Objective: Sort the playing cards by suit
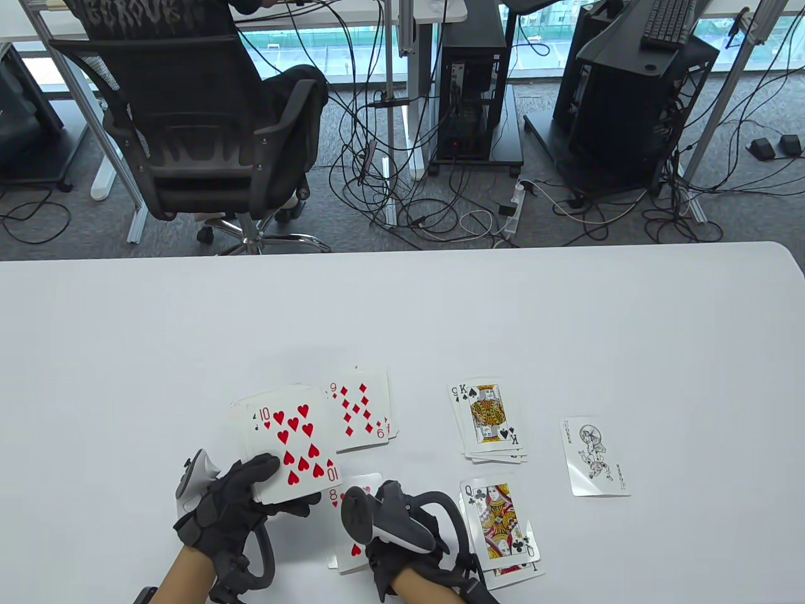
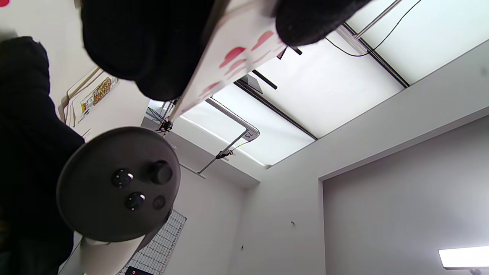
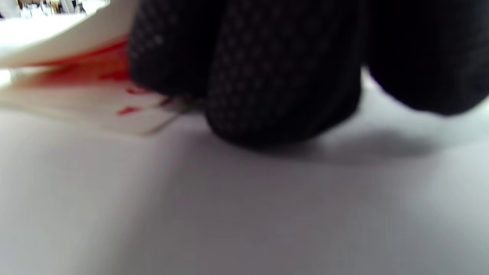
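My left hand (image 1: 282, 487) grips a stack of cards fanned slightly, the ten of hearts (image 1: 292, 443) face up on top, thumb on its near corner. The left wrist view shows that stack (image 2: 244, 49) edge-on between dark fingers (image 2: 153, 49). My right hand (image 1: 371, 531) is low over the hearts pile (image 1: 352, 497), whose eight of hearts shows beside the tracker. In the right wrist view its fingertips (image 3: 282, 76) press down at the edge of the red cards (image 3: 114, 103); I see nothing pinched.
On the white table (image 1: 402, 314) lie a diamonds pile topped by a nine (image 1: 358, 409), a spades pile topped by a king (image 1: 487, 418), a clubs pile topped by a queen (image 1: 500, 522), and a lone joker (image 1: 594, 456) at the right.
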A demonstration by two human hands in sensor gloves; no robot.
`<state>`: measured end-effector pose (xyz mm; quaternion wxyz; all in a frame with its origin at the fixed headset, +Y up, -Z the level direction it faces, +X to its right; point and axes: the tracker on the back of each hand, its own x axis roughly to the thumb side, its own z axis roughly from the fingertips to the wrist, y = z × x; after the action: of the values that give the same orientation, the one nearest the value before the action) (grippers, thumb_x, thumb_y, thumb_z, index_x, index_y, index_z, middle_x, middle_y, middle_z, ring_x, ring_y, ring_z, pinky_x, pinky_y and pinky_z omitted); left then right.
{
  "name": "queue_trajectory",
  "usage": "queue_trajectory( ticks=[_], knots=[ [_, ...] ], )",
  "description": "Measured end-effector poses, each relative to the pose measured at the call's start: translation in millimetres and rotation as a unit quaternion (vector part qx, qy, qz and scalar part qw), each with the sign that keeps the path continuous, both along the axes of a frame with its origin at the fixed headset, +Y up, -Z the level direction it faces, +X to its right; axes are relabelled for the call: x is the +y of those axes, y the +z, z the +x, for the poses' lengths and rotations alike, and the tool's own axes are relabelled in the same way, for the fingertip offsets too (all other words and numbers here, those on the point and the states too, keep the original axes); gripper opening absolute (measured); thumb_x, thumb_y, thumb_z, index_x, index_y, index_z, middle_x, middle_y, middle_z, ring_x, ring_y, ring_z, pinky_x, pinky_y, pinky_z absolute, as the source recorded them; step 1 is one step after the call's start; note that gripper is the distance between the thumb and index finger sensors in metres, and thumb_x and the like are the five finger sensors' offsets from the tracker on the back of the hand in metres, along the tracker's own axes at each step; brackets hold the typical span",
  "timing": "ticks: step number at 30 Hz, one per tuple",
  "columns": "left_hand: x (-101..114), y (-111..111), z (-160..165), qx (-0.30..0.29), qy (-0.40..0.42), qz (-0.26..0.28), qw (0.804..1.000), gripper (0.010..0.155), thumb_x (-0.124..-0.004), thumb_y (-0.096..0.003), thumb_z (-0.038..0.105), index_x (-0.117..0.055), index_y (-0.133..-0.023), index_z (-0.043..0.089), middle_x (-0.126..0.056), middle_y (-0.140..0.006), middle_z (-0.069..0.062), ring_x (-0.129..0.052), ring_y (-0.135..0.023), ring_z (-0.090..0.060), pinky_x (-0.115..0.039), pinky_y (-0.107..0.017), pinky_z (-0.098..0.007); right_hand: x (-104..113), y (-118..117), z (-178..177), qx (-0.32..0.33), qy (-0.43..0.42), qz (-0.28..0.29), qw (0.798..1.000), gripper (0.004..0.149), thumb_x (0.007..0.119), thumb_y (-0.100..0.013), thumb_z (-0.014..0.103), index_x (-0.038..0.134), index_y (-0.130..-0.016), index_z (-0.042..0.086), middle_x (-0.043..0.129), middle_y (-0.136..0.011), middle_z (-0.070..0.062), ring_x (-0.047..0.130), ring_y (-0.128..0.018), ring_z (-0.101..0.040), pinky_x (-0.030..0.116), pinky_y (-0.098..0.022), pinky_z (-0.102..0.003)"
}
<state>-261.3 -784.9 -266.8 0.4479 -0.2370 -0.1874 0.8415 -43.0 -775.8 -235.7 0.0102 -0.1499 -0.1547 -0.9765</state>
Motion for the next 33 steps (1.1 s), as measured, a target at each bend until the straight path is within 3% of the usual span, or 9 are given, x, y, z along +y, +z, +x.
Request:
queue_trajectory(
  ticks=[5, 11, 17, 20, 23, 27, 29, 31, 33],
  knots=[
    [0.5, 0.4, 0.7, 0.0, -0.001, -0.003, 1.0, 0.051, -0.07, -0.0688, 0.028, -0.041, -0.109, 0.015, -0.063, -0.101, -0.02, -0.092, -0.075, -0.038, -0.082, -0.053, -0.045, -0.8, 0.7, -5.3, -0.001, 0.037, -0.027, 0.999, 0.057, 0.06, -0.058, 0.021, 0.043, -0.097, -0.017, 0.092, -0.028, -0.006, 0.096, -0.015, -0.024, 0.086, -0.019, -0.047],
    [0.6, 0.7, 1.9, -0.003, 0.002, -0.005, 1.0, 0.051, -0.07, -0.069, 0.028, -0.041, -0.11, 0.015, -0.063, -0.101, -0.021, -0.092, -0.076, -0.037, -0.082, -0.053, -0.044, -0.5, -0.4, -3.4, -0.002, 0.024, -0.03, 0.999, 0.058, 0.06, -0.059, 0.023, 0.043, -0.097, -0.017, 0.093, -0.029, -0.007, 0.096, -0.016, -0.025, 0.086, -0.02, -0.047],
    [-0.5, 1.5, 3.5, -0.008, 0.001, -0.009, 1.0, 0.051, -0.07, -0.069, 0.028, -0.041, -0.11, 0.015, -0.063, -0.101, -0.02, -0.092, -0.075, -0.038, -0.082, -0.053, -0.045, 11.8, -5.7, 13.3, -0.028, -0.061, -0.052, 0.996, 0.061, 0.061, -0.059, 0.029, 0.046, -0.098, -0.016, 0.093, -0.033, -0.01, 0.097, -0.02, -0.029, 0.085, -0.022, -0.05],
    [0.6, 1.9, 4.6, -0.012, -0.004, -0.005, 1.0, 0.051, -0.07, -0.069, 0.028, -0.041, -0.11, 0.015, -0.063, -0.101, -0.02, -0.091, -0.076, -0.038, -0.082, -0.053, -0.045, 28.6, -9.9, 27.0, -0.033, -0.156, -0.035, 0.987, 0.061, 0.062, -0.059, 0.03, 0.05, -0.096, -0.017, 0.094, -0.038, -0.013, 0.097, -0.027, -0.033, 0.084, -0.027, -0.053],
    [2.7, 2.9, 6.9, -0.018, -0.012, 0.002, 1.0, 0.052, -0.07, -0.0689, 0.028, -0.041, -0.11, 0.015, -0.063, -0.101, -0.02, -0.092, -0.076, -0.038, -0.082, -0.053, -0.045, 43.4, -8.6, 44.8, -0.039, -0.296, 0.003, 0.954, 0.06, 0.061, -0.059, 0.03, 0.056, -0.093, -0.02, 0.093, -0.045, -0.016, 0.096, -0.033, -0.037, 0.082, -0.031, -0.055],
    [3.8, 4.1, 11.3, -0.027, -0.021, 0.006, 0.999, 0.052, -0.07, -0.0687, 0.029, -0.041, -0.11, 0.015, -0.063, -0.101, -0.02, -0.091, -0.075, -0.039, -0.082, -0.053, -0.045, 56.3, -4.9, 59.6, -0.038, -0.457, 0.112, 0.882, 0.062, 0.061, -0.06, 0.034, 0.059, -0.091, -0.02, 0.093, -0.048, -0.015, 0.096, -0.036, -0.036, 0.082, -0.033, -0.055],
    [4.8, 4.2, 13.3, -0.032, -0.028, 0.011, 0.999, 0.052, -0.07, -0.0686, 0.029, -0.041, -0.11, 0.015, -0.063, -0.101, -0.02, -0.091, -0.075, -0.039, -0.082, -0.053, -0.045, 59.0, -2.3, 57.6, -0.033, -0.501, 0.129, 0.855, 0.064, 0.06, -0.06, 0.037, 0.06, -0.09, -0.02, 0.093, -0.048, -0.014, 0.097, -0.036, -0.035, 0.083, -0.033, -0.053],
    [5.6, 4.8, 15.5, -0.039, -0.031, 0.012, 0.999, 0.052, -0.07, -0.0684, 0.029, -0.041, -0.11, 0.015, -0.063, -0.101, -0.02, -0.091, -0.075, -0.04, -0.082, -0.053, -0.046, 59.3, 0.9, 53.1, -0.022, -0.524, 0.135, 0.841, 0.069, 0.061, -0.06, 0.041, 0.057, -0.092, -0.02, 0.091, -0.055, -0.017, 0.095, -0.043, -0.038, 0.081, -0.037, -0.056],
    [6.1, 6.5, 18.3, -0.047, -0.032, 0.012, 0.998, 0.052, -0.07, -0.0681, 0.029, -0.042, -0.11, 0.015, -0.063, -0.101, -0.021, -0.091, -0.075, -0.04, -0.081, -0.053, -0.046, 59.2, 3.5, 47.7, -0.011, -0.516, 0.145, 0.844, 0.077, 0.064, -0.058, 0.046, 0.051, -0.094, -0.021, 0.087, -0.063, -0.021, 0.091, -0.051, -0.043, 0.077, -0.042, -0.06]
  ],
)
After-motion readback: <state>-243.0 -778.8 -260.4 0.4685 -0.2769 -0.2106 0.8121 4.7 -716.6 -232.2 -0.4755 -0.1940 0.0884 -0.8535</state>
